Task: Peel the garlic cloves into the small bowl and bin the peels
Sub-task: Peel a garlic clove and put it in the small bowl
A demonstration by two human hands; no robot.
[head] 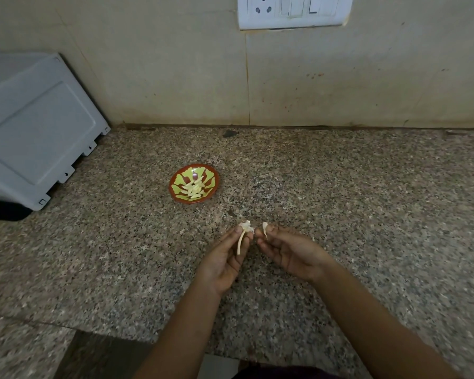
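A small red bowl (pixel 178 198) with a green leaf pattern sits on the granite counter and holds several peeled garlic cloves (pixel 194 189). Below and right of it, my left hand (pixel 225 258) pinches a pale garlic stem with papery skin at its top (pixel 242 236). My right hand (pixel 288 250) pinches a small strip of garlic peel (pixel 265 228) at its fingertips, a short gap away from the stem. Both hands hover just above the counter, palms turned inward.
A grey appliance (pixel 36 132) leans at the left against the wall. A white socket and switch plate (pixel 293 10) hangs on the wall above. Small peel flecks (pixel 314 214) dot the speckled counter (pixel 367 187). The counter's front edge runs below my forearms.
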